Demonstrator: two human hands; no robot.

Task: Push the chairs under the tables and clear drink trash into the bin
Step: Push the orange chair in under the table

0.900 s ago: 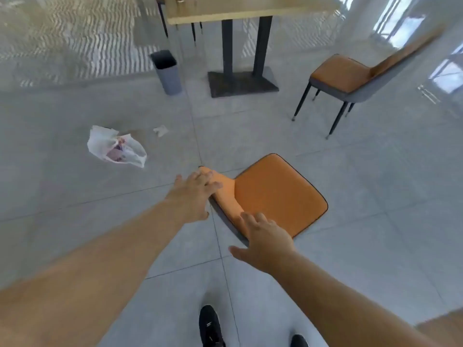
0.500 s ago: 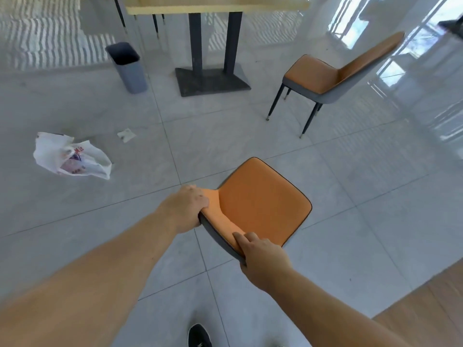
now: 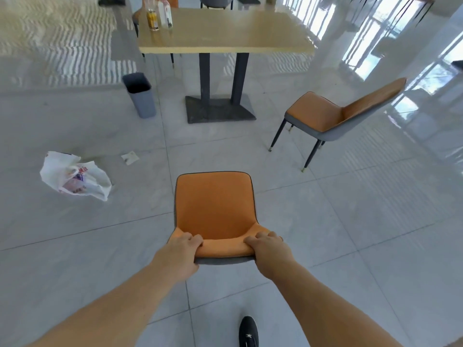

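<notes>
An orange chair [image 3: 214, 205] stands right in front of me, its seat facing the wooden table [image 3: 225, 33]. My left hand [image 3: 181, 249] grips the left end of the chair's backrest top and my right hand [image 3: 268, 247] grips the right end. A second orange chair [image 3: 325, 116] stands to the right of the table, pulled out and turned sideways. On the table's far left corner stand a can [image 3: 152, 19] and a bottle [image 3: 165, 13]. A grey bin [image 3: 139, 95] sits on the floor left of the table's base.
A white plastic bag [image 3: 75, 177] with trash lies on the floor to the left, and a small crumpled paper [image 3: 129, 157] lies near it. More chairs and tables show at the far back. Bright windows line the right side. My black shoe [image 3: 248, 331] is below.
The chair has turned from angled to square with the table. Both hands now grip the backrest ends. The view has lifted, showing the tabletop with the can and bottle.
</notes>
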